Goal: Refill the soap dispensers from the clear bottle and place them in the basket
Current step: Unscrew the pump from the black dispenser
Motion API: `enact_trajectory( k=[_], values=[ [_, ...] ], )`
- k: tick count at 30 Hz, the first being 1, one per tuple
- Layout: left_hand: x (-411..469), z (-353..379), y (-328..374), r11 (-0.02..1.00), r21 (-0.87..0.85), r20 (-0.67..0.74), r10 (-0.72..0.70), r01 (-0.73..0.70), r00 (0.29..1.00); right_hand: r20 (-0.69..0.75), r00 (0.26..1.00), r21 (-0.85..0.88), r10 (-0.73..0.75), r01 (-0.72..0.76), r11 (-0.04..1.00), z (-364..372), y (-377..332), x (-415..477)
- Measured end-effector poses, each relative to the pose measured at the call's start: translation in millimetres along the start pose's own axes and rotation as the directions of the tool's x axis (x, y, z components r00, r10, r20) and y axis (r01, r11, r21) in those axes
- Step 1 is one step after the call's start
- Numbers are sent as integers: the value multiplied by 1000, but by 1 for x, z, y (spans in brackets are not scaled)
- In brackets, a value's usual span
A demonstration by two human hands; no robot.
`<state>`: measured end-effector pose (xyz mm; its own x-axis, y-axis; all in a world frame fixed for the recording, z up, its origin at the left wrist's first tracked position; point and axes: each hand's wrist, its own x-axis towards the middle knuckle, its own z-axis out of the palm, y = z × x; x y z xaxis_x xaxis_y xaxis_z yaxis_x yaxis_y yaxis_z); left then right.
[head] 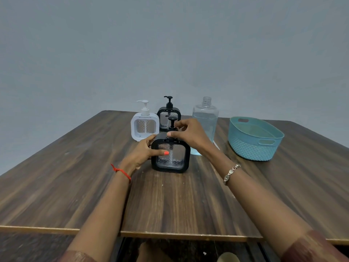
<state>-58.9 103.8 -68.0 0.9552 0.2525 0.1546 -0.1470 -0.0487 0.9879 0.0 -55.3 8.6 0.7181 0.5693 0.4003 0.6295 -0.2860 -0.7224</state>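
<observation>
The left hand (143, 152) grips the side of the black dispenser (171, 156) standing on the table (170, 205) and the right hand (188, 133) pinches its pump (172, 120), so a jerky twist could knock over the uncapped clear bottle (204, 125) just behind the wrist.

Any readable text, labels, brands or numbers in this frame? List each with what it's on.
No text here can be read.
On the white dispenser: a small dark mark low on its front, too small to read.
On the near black dispenser, the far black dispenser, the clear bottle and the basket: no print on the sides that show.
</observation>
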Motion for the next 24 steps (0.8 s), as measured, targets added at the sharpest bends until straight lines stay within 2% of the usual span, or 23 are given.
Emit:
enact_trajectory(
  k=[3, 6, 11, 13, 17, 20, 24],
  values=[
    [0, 0, -1, 1000, -4, -8, 4, -4, 1000, 78, 996, 130, 51, -61, 990, -5, -2, 0],
    [0, 1, -2, 1000, -1, -8, 16, -16, 1000, 85, 995, 158, 56, -69, 985, -4, -3, 0],
    [-2, 1, 0, 1000, 3, -8, 31, -31, 999, -2, 1000, -102, 27, -27, 994, 5, -1, 0],
    [-3, 1, 1, 999, 2, -13, 36, -36, 999, -11, 1000, -111, 24, -25, 993, 6, -4, 0],
    [-4, 2, 2, 1000, 10, -13, 27, -27, 1000, -21, 999, 55, 33, -32, 998, -7, -14, 3],
    [-5, 1, 3, 1000, 9, -19, 11, -10, 1000, -38, 999, 173, -25, 31, 984, -25, -26, 1],
    [-6, 4, 5, 1000, 20, -53, 19, -18, 998, -220, 971, 270, -98, 157, 950, -43, -29, 0]
  ],
)
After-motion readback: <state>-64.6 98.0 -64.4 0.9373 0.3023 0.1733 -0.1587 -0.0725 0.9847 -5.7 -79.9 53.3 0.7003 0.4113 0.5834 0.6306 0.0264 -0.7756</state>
